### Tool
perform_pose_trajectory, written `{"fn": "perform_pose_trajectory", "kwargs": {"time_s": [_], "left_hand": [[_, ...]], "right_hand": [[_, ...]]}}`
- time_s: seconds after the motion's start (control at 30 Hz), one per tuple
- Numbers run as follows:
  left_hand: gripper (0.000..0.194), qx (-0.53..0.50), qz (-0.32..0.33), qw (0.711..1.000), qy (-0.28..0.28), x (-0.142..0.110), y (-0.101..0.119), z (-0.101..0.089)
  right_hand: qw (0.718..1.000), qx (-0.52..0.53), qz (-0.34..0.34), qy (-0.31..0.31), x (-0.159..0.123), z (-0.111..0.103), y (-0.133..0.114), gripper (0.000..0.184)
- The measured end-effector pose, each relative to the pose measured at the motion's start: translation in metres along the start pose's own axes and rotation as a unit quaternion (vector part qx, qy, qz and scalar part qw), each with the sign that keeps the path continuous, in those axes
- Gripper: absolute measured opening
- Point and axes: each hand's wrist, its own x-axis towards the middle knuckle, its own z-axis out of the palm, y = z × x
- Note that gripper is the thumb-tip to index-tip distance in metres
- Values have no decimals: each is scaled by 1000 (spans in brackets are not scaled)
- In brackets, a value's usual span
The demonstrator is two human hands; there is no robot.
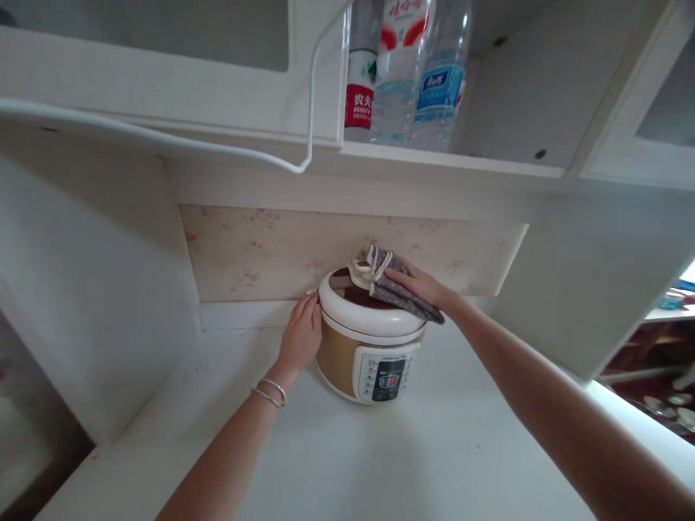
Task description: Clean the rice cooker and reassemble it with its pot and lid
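Observation:
A white and gold electric cooker with a brown-topped lid and a front control panel stands on the white counter. My left hand, with bangles at the wrist, rests against the cooker's left side near the lid rim, its fingertips partly hidden by the rim. Over the lid's top right, my right hand grips a folded grey cloth with pale edging. The cloth lies against the lid and its handle, and one corner hangs past the right rim.
Above the cooker, an open cabinet shelf holds several plastic bottles. A white cable hangs under the left cabinet. White panels flank the counter, and floral wallpaper covers the back wall.

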Motion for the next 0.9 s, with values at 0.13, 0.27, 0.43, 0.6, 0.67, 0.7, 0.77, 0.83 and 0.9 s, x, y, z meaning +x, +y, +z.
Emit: {"fn": "perform_pose_trajectory", "kwargs": {"time_s": [0.13,0.27,0.43,0.6,0.67,0.7,0.77,0.83,0.9], "left_hand": [[50,6,-3,1000,19,0,2,4],[49,-1,-1,1000,6,1,2,2],[44,-14,32,999,-27,4,-6,-5],[42,-52,39,997,-38,8,-8,-10],[42,-99,25,994,-44,9,-4,-14],[41,-124,19,991,-54,10,-2,-17],[39,-163,-16,984,-65,12,-1,-25],[36,-158,-76,984,-27,15,-2,-39],[34,-111,-98,988,47,20,0,-56]], "right_hand": [[994,-103,7,27,-54,5,-11,61],[973,-217,-26,81,-103,34,-38,54],[935,-318,-141,70,-122,76,-86,49],[908,-354,-220,33,-79,95,-117,48],[903,-364,-230,21,-61,100,-122,50],[901,-366,-232,17,-54,102,-124,52],[902,-363,-234,18,-47,106,-124,54],[908,-346,-234,32,-46,107,-124,55],[920,-310,-234,50,-47,105,-124,53]]}}
